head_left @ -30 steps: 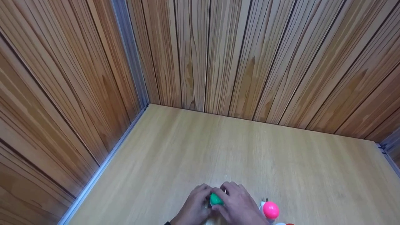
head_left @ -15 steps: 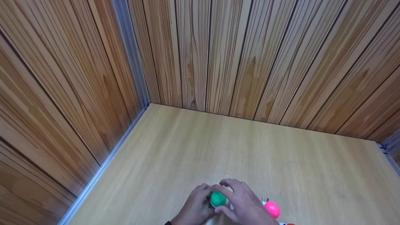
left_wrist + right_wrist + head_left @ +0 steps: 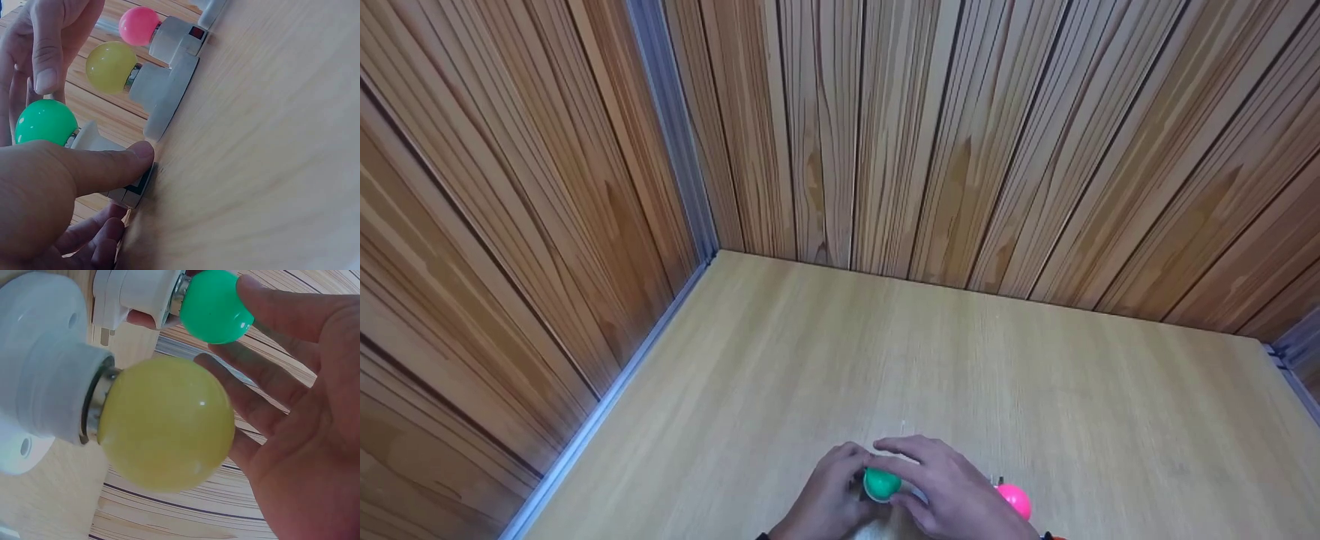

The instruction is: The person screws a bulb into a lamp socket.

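Observation:
My left hand [image 3: 826,491] grips a white bulb socket [image 3: 93,139], its thumb laid across the side by a dark switch. Fitted in that socket is a round green bulb [image 3: 880,486]. Around the bulb my right hand [image 3: 952,487] has its fingers spread and loosely bent. In the right wrist view the thumb [image 3: 264,295] lies at the bulb's edge; whether it touches is hard to tell. A metal prong [image 3: 105,336] shows on the socket. Beside the right hand is a yellow bulb [image 3: 169,424] in a white round-based holder [image 3: 56,391], hidden from the head view.
A pink bulb [image 3: 1015,501] in a white socket [image 3: 177,40] with a red switch is to the right. An orange-red thing [image 3: 1059,537] barely shows at the bottom edge. Wood-panelled walls [image 3: 900,135] enclose the tabletop [image 3: 945,360] at the back and left.
My right hand's fingers have opened away from the green bulb, shifted right, then come back closer over it. The left hand has kept its grip on the socket in about the same place.

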The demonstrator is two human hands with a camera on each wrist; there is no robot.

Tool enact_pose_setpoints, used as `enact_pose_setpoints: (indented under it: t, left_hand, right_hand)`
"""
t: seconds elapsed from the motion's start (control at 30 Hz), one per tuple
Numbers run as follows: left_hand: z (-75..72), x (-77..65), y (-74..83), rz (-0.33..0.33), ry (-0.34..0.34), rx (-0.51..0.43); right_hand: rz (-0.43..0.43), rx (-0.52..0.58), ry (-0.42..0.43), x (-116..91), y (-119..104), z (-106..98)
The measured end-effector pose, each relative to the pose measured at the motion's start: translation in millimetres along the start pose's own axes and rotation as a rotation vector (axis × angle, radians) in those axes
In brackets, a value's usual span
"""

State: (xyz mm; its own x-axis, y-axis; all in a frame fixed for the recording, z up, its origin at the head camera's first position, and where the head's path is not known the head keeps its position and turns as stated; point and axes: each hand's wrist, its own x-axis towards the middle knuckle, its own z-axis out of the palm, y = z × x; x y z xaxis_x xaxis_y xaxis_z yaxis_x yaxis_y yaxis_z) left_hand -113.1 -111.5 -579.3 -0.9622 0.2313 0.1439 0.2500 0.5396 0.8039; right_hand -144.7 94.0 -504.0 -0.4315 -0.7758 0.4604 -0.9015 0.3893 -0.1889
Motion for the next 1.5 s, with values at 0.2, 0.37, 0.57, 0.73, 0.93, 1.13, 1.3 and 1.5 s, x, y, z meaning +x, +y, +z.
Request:
enact_pose_setpoints:
  t: [0.2, 0.37, 0.57, 0.73, 0.93, 1.13, 1.3, 1.5]
  left_hand:
    - [0.7, 0.5, 2.0, -0.034, 0.0, -0.022]
    - [1.3, 0.6, 2.2, -0.02, 0.007, -0.038]
    - [0.3, 0.5, 1.6, -0.04, -0.005, -0.05]
    - [-0.6, 0.9, 1.3, -0.042, -0.002, -0.034]
    - [-1.4, 2.7, 1.4, -0.061, -0.022, -0.017]
    - [-0.6, 2.2, 1.3, -0.028, -0.012, 0.01]
    - [-0.7, 3.3, 2.1, -0.044, -0.003, 0.002]
    - [-2.5, 4.0, 2.0, -0.108, -0.035, -0.023]
  right_hand:
    - [-0.043, 0.017, 0.031, 1, 0, 4]
    - [-0.037, 0.025, 0.022, 1, 0, 5]
    - [0.004, 0.0, 0.016, 2, -2, 5]
    - [0.025, -0.028, 0.037, 4, -6, 7]
    - [0.06, -0.086, 0.046, 6, -10, 11]
    - [0.113, -0.188, 0.067, 5, -13, 14]
    - [0.143, -0.248, 0.049, 5, -15, 16]
    - [0.175, -0.156, -0.017, 6, -13, 14]
